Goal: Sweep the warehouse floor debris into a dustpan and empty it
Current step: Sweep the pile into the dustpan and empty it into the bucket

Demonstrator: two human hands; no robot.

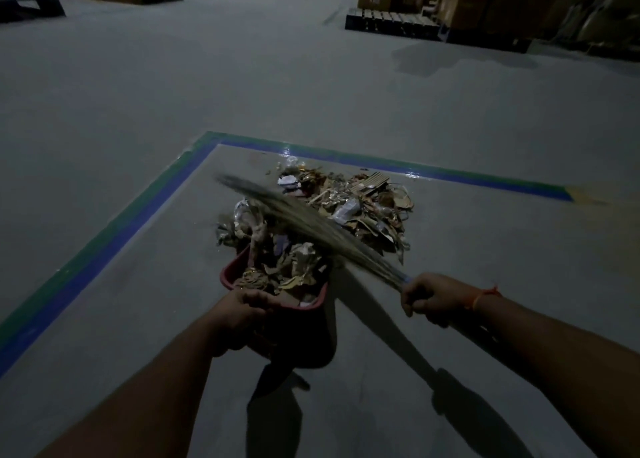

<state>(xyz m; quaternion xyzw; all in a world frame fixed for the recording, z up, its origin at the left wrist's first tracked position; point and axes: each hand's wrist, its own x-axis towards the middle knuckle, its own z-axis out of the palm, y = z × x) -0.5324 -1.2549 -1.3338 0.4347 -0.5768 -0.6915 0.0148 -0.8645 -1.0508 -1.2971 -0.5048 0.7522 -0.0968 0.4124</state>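
Observation:
A red dustpan (232,273) sits low in the middle of the view, heaped with paper and cardboard scraps. My left hand (239,314) grips its near end. A debris pile (367,201) of torn cardboard, paper and strips lies on the grey floor just beyond it, touching the pan's mouth. My right hand (433,296) grips the handle end of a grass broom (298,215). The blurred bristles slant up to the left across the pile and the pan.
A blue and green floor line (138,215) frames the corner around the pile. Dark pallets (391,25) and stacked cardboard boxes (485,0) stand at the back right, another pallet (31,7) at the back left. Open grey floor lies between.

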